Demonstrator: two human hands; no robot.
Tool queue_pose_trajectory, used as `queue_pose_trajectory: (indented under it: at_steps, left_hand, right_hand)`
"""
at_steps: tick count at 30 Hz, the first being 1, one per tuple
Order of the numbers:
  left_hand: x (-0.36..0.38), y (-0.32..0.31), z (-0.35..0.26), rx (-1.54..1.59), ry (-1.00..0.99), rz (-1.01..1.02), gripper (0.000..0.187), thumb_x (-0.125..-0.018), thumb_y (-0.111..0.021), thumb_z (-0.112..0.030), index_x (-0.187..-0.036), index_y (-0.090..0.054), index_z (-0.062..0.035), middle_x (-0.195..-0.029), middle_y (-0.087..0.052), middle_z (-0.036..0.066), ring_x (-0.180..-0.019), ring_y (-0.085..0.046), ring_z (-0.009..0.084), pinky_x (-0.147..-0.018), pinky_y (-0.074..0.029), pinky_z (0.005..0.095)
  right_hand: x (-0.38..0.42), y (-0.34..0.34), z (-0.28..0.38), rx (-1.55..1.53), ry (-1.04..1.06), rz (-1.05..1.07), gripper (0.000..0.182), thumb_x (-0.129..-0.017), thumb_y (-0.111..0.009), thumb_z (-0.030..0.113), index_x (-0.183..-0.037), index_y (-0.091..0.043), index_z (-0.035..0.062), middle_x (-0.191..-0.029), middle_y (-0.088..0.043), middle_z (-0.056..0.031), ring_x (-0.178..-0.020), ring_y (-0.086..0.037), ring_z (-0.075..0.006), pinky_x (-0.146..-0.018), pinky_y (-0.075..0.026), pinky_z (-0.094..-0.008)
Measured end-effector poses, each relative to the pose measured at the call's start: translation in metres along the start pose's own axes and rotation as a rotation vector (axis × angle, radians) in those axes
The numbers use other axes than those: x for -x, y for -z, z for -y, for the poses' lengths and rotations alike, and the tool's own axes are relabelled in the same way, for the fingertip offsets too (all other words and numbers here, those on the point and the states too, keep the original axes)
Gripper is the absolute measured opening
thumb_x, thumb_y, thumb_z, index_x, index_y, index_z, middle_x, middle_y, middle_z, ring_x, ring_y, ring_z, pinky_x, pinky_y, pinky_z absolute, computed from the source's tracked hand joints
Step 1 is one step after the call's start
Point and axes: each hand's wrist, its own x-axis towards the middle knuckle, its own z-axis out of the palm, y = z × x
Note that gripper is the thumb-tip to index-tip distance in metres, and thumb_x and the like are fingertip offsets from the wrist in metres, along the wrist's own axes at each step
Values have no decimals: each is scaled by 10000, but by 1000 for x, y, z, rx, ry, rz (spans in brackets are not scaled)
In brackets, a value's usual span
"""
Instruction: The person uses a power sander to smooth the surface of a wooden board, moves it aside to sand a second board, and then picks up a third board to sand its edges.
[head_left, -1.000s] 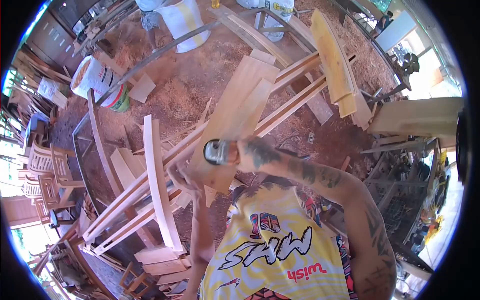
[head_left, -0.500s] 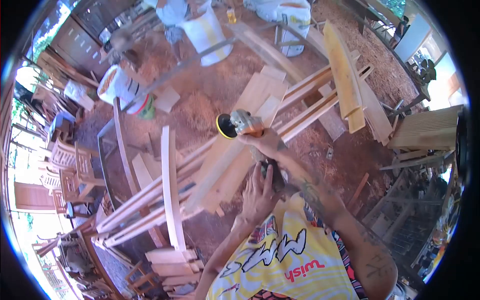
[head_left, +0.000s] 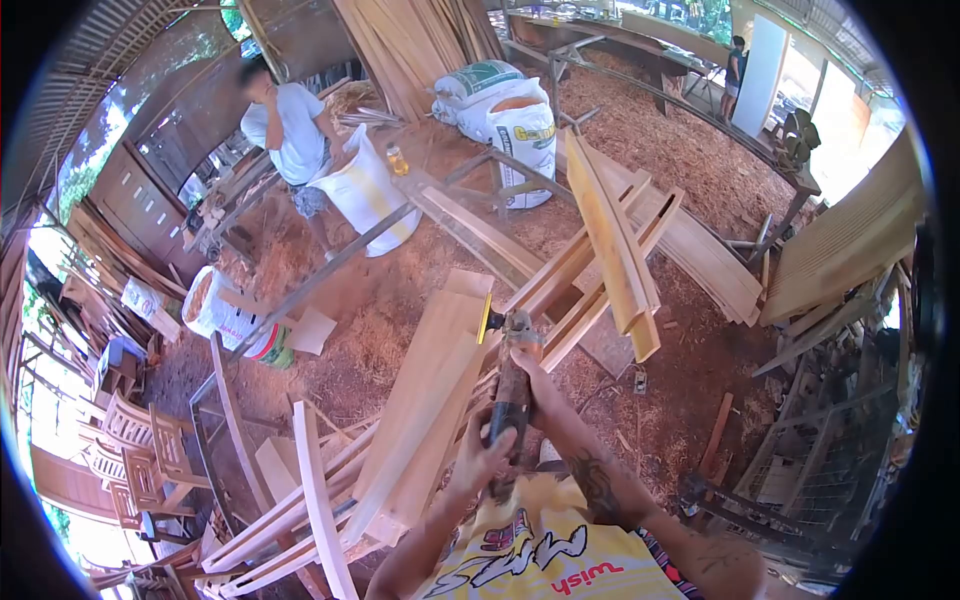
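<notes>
Both my hands hold an angle grinder point(head_left: 509, 372) with a yellow sanding disc at its far end. My right hand point(head_left: 543, 388) grips the front of the body, just behind the head. My left hand point(head_left: 478, 458) wraps the rear of the handle. The disc stands on edge beside the right edge of a long pale wooden plank point(head_left: 420, 400), which lies across a rack of wooden rails point(head_left: 300, 490). I cannot tell whether the disc touches the plank.
Another person point(head_left: 290, 135) stands at the back left beside a white sack point(head_left: 365, 195). More sacks point(head_left: 520, 135) and a bucket point(head_left: 230, 315) sit on the sawdust floor. Planks point(head_left: 610, 235) lean at the right; wooden chairs point(head_left: 130, 450) are stacked at the left.
The grinder has swung from pointing left to pointing away from me, disc on edge. My left hand has closed on its rear handle. My view has tilted up toward the back of the workshop.
</notes>
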Motion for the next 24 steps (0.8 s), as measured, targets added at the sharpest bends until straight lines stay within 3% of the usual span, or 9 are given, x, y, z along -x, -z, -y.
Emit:
queue_pose_trajectory:
  at_steps: [2,7,8,11,14,15,18,20,24]
  left_hand:
    - [-31,3,-15,236,366,86,589,-963,-881,-320,-1399,-628,-17,-1040,-748,66,-833,-741,163,-736,-609,318]
    - [-65,15,-7,-140,144,57,491,-855,-949,-249,-1201,-673,-37,-962,-738,59,-782,-724,143,-682,-586,329]
    - [-67,21,-6,-247,124,11,490,-842,-949,-234,-1194,-676,-31,-951,-731,55,-774,-714,136,-678,-581,323]
    - [-80,58,25,-526,-125,-149,492,-800,-932,-158,-1193,-683,1,-906,-708,37,-761,-687,124,-667,-567,319]
    - [-81,86,0,-611,-74,-253,600,-759,-955,-202,-1251,-698,25,-952,-742,61,-820,-701,168,-754,-591,366]
    - [-78,96,-7,-664,-41,-292,630,-745,-971,-224,-1262,-711,27,-968,-757,66,-833,-702,179,-785,-596,378]
    - [-79,127,-14,-886,-36,-431,619,-747,-941,-223,-1257,-703,35,-939,-746,91,-786,-703,207,-762,-591,389]
    - [-82,154,-3,-861,-16,-462,673,-736,-920,-266,-1292,-691,36,-976,-769,172,-867,-750,313,-817,-594,442]
    - [-77,171,-11,-875,78,-453,645,-741,-912,-274,-1275,-708,25,-1052,-782,231,-960,-776,362,-883,-590,476]
  right_hand:
    - [5,-3,6,14,63,17,442,-1098,-671,483,-1275,-643,80,-992,-755,-125,-910,-773,-275,-839,-643,-438]
    - [-16,46,17,473,66,-65,416,-1136,-632,448,-1408,-625,134,-1253,-748,-83,-1176,-720,-248,-993,-598,-454]
    - [-10,53,20,690,111,-50,690,-1069,-704,551,-1546,-605,63,-1328,-736,-137,-1202,-709,-223,-975,-593,-405]
    - [-16,132,9,1234,305,281,569,-1060,-705,418,-1493,-649,53,-1460,-696,-128,-1300,-688,-258,-1046,-589,-406]
    - [13,222,1,1355,604,419,451,-1021,-699,237,-1418,-697,23,-1431,-739,-117,-1316,-695,-296,-1108,-581,-404]
    - [30,239,3,1395,664,384,414,-1020,-694,190,-1391,-711,6,-1395,-760,-115,-1306,-702,-295,-1116,-579,-399]
    - [116,238,15,815,198,-144,334,-1098,-685,313,-1307,-765,66,-1203,-793,-77,-1075,-753,-184,-885,-574,-337]
    - [149,284,-2,659,134,-483,359,-1062,-728,324,-1268,-778,35,-1129,-798,-73,-992,-750,-154,-834,-564,-300]
    - [202,347,-20,928,195,-785,390,-1016,-750,315,-1259,-782,11,-1069,-807,-85,-951,-766,-181,-839,-591,-344]
